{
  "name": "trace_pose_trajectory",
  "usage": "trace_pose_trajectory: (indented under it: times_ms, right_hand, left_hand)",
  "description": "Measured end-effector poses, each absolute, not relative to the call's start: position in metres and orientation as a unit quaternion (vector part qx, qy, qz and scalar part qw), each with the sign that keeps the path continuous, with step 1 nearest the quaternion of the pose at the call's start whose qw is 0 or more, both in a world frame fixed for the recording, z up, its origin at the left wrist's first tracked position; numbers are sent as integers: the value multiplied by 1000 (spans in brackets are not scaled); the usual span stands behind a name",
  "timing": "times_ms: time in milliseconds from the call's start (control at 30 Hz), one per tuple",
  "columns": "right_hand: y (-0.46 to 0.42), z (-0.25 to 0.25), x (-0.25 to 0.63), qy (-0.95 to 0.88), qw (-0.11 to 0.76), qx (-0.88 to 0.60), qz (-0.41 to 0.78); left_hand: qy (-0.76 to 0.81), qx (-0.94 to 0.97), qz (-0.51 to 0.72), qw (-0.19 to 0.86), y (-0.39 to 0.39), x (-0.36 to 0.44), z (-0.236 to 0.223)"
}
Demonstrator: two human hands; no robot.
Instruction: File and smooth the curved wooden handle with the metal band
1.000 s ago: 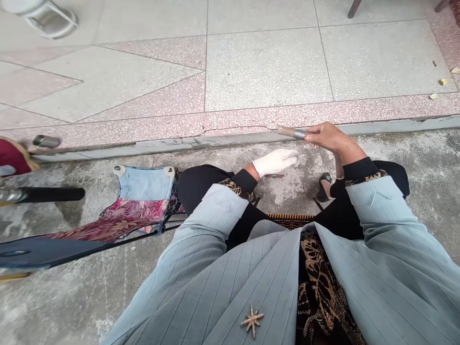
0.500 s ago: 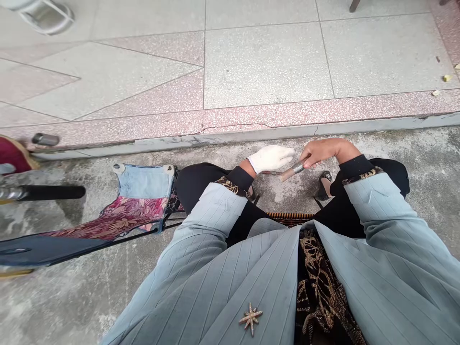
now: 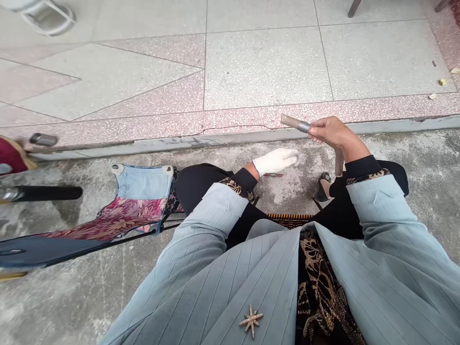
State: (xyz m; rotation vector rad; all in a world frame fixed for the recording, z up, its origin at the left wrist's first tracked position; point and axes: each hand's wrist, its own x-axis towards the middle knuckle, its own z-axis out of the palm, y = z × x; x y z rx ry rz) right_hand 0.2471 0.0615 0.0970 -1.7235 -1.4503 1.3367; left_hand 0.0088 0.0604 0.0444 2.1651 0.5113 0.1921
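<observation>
My right hand (image 3: 328, 130) is bare and closed round one end of a short brown wooden-looking rod (image 3: 290, 120) with grey metal wire wound round it. Its free end points left, raised over the step edge. My left hand (image 3: 276, 161), in a white knitted glove, is lower and to the left, above the concrete between my knees. Its gloved fingers are bent together at the tips, and whatever they grip is hidden. A thin reddish-brown piece (image 3: 273, 175) shows just below the glove; I cannot tell whether it is held or on the ground.
A tiled step (image 3: 266, 72) with a cracked edge runs ahead. A folding chair with patterned fabric (image 3: 140, 211) stands at my left, near a black-ended pole (image 3: 50, 192). A metal cup-like cylinder (image 3: 43, 139) lies on the step. Small pale scraps (image 3: 442, 82) are far right.
My right hand has lifted the rod up and away from the glove, toward the step. The gloved left hand has shifted slightly right, and the reddish-brown piece shows more clearly.
</observation>
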Motion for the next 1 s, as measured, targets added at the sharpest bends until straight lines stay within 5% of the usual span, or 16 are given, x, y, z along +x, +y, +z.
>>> trace_pose_trajectory:
  times_ms: [333,567,733,1000]
  right_hand:
    - [66,82,223,-701,-135,-644,274]
    - [59,84,223,-714,-237,-510,418]
    - [53,92,231,-702,-166,-355,595]
    - [50,113,259,-574,209,-506,609]
  left_hand:
    - [219,898,2,381,58,6,41]
    - [216,912,7,350,64,2,49]
    - [229,894,47,383,73,-6,47]
    - [306,784,103,531,68,-1,33]
